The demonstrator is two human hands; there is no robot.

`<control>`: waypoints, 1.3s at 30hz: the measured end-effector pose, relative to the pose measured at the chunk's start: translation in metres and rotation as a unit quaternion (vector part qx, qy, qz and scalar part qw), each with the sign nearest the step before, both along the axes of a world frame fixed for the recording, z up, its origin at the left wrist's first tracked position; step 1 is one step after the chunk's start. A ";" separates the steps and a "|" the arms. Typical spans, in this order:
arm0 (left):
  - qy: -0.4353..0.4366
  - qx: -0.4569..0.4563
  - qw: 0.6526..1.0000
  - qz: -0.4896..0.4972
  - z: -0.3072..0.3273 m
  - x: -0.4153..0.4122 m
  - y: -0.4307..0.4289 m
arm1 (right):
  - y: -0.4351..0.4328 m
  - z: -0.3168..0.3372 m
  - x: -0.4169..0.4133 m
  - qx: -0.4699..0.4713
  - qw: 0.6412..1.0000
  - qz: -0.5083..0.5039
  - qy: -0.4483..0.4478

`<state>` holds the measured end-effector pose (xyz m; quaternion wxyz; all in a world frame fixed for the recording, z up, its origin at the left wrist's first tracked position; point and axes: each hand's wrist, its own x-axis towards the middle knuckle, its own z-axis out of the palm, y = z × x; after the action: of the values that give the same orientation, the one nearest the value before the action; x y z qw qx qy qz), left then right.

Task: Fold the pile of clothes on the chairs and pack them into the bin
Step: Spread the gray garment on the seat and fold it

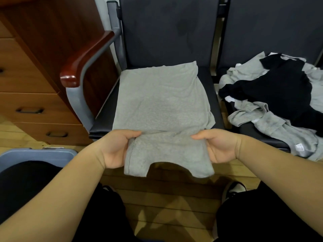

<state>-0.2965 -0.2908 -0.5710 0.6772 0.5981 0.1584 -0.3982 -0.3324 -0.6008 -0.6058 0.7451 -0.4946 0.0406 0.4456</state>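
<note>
Both forearms are reaching forward from the bottom of the view over knees clad in black, with a dark shoe (234, 189) showing on the wooden floor (166, 198) between them. The left hand (115, 149) is pinching the left side of a grey T-shirt (160, 105), thumb lying on top and fingers tucked beneath the cloth, and the right hand (220, 145) is pinching the opposite side in the same way. The shirt is lying flat over the black chair seat (103, 123), while its neckline end is hanging off the front edge between the two hands. On the neighbouring seat to the right, a loose pile of clothes (279, 95), grey and black, is lying crumpled and spilling over the front edge. The blue-grey bin (38, 153) is standing on the floor at lower left, beside the left forearm; what is in it cannot be told. A wooden drawer cabinet (26, 84) is standing behind it, next to the chair's red-brown armrest (87, 58).
</note>
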 end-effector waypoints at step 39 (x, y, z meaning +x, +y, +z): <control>-0.107 -0.164 0.958 0.212 -0.010 0.205 -0.061 | 0.003 0.037 0.192 -0.201 0.961 -0.176 0.072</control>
<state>-0.0915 -0.3519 -0.5812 0.8477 0.4709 0.1404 -0.1997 -0.1400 -0.5977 -0.5687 0.6923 -0.5857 0.2687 0.3248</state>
